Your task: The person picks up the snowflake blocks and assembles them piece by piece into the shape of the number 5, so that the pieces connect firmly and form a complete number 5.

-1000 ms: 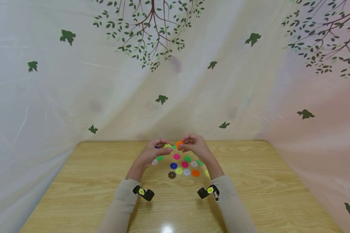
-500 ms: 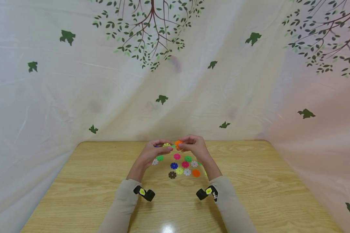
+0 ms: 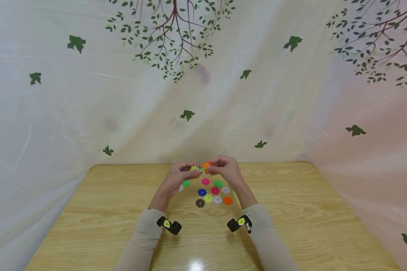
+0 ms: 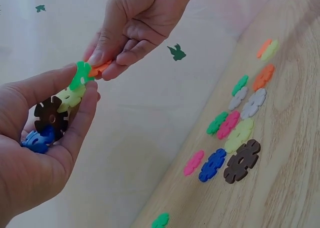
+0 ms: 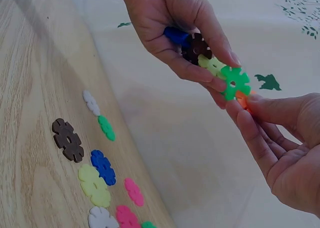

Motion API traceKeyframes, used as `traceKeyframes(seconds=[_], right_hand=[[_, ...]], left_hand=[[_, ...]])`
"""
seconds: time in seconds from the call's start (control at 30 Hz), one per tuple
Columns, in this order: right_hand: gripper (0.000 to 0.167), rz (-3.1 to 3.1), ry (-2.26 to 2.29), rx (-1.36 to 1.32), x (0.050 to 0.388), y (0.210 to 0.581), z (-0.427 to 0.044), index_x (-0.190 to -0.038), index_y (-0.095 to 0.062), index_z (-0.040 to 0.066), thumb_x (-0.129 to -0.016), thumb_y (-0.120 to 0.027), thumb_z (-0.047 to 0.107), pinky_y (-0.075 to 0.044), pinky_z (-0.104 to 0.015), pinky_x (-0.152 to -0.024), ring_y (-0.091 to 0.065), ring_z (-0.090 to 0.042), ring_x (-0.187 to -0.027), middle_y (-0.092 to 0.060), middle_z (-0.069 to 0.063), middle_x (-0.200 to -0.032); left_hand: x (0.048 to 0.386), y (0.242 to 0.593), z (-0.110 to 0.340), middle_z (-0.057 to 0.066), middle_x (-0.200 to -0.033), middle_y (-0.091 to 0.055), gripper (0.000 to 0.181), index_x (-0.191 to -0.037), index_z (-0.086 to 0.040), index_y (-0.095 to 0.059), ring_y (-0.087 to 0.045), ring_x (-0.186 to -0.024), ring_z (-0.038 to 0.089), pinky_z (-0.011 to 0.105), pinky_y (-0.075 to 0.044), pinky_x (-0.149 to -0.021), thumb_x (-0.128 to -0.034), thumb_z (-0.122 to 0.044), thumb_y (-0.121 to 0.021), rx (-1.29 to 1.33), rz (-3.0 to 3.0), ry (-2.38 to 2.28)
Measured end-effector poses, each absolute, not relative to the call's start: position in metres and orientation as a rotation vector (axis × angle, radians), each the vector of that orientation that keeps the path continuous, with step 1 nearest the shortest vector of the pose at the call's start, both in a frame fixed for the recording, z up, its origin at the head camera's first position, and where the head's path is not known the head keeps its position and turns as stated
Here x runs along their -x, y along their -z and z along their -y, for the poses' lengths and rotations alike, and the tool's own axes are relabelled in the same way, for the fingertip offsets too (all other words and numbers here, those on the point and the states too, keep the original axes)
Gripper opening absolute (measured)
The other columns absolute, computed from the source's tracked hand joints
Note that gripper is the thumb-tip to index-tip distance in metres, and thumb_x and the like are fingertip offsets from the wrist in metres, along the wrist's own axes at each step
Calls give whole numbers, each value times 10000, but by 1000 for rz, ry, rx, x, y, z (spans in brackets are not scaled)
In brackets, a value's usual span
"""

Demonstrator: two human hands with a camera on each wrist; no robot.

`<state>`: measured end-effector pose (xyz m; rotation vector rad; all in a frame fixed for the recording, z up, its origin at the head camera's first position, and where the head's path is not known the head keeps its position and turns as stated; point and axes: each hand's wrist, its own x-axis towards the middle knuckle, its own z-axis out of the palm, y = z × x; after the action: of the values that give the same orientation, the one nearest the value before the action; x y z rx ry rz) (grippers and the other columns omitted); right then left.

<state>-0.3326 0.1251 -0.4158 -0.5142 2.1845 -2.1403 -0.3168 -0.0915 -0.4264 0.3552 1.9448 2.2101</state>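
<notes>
In head view, curled left hand (image 3: 177,178) pinches green disc (image 4: 80,75); curled right hand (image 3: 228,170) pinches orange disc (image 3: 207,166) at its two o'clock

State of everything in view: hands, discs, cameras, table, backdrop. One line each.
Left hand: gripping disc chain
Right hand: pinching orange disc
Disc chain: blue, brown, yellow, green; appears linked, off the table
Orange disc: at green's edge; slotted or not, can't tell
Loose discs: flat on table
Wrist cameras: strapped on
Table: discs on it
Backdrop: hanging, creased

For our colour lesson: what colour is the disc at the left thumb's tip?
The disc is green, shown best in the right wrist view.
</notes>
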Motion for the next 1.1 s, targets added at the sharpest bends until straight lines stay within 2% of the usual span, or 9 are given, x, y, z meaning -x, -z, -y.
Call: traceKeyframes(seconds=[0.1, 0.33, 0.53, 0.67, 0.73, 0.87, 0.97, 1.1], right_hand=[[216, -2195, 2122, 530, 331, 414, -126, -1094, -680, -140, -916, -719, -22, -637, -317, -747, -744, -115, -733, -766, 29, -821], [250, -2188, 2044, 572, 333, 413, -137, -1141, -679, -118, -937, -711, 23, -634, -343, -805, -743, -133, -785, -773, -14, -898], [253, -2282, 1954, 494, 333, 414, -135, -1176, -715, -46, -956, -709, 79, -633, -400, -829, -734, -151, -791, -759, -140, -1029], [271, -2339, 1939, 468, 331, 413, -130, -1200, -703, -30, -963, -707, 102, -635, -402, -822, -736, -178, -797, -751, -155, -998], [284, -2353, 1922, 464, 330, 411, -129, -1212, -696, -24, -968, -705, 122, -634, -412, -824, -747, -241, -830, -752, -145, -984], [307, -2380, 1819, 497, 329, 405, -132, -1233, -689, -9, -978, -699, 162, -617, -503, -853, -730, -407, -916, -756, -176, -1001], [307, -2406, 1643, 575, 331, 402, -139, -1228, -690, -13, -982, -692, 170, -598, -564, -860, -712, -458, -945, -760, -191, -1004], [274, -2417, 1366, 680, 333, 400, -154, -1195, -698, -24, -979, -686, 145, -592, -577, -840, -699, -471, -945, -757, -218, -995]], left_hand=[[316, 426, 91, 16, -1039, -744, 316, -1219, 77, -677, -729, -956, 156, 335, -600, -933, -935, -54, -723, -358, -1943, -2209], [317, 427, 89, 105, -1327, -655, 383, -1325, -25, -645, -656, -1141, 217, 373, -582, -975, -966, -145, -707, -493, -2023, -2030], [316, 427, 87, 143, -1372, -627, 443, -1431, -77, -567, -665, -1094, 199, 430, -578, -932, -1012, -194, -650, -605, -2051, -1861], [316, 427, 86, 156, -1373, -616, 445, -1454, -85, -543, -619, -1152, 236, 510, -544, -971, -1034, -212, -610, -569, -2066, -1866], [316, 427, 87, 149, -1379, -616, 438, -1454, -100, -547, -584, -1196, 276, 525, -528, -979, -1039, -232, -596, -527, -2073, -1878], [317, 426, 90, 148, -1402, -607, 436, -1452, -112, -552, -526, -1246, 335, 403, -538, -913, -1044, -262, -581, -440, -2075, -1929], [317, 426, 94, 152, -1426, -587, 438, -1464, -112, -538, -529, -1200, 285, 303, -528, -843, -1050, -253, -570, -387, -2060, -1988], [318, 425, 98, 144, -1414, -575, 461, -1509, -142, -486, -523, -1042, 158, 254, -518, -791, -1063, -244, -539, -361, -1994, -2070]])
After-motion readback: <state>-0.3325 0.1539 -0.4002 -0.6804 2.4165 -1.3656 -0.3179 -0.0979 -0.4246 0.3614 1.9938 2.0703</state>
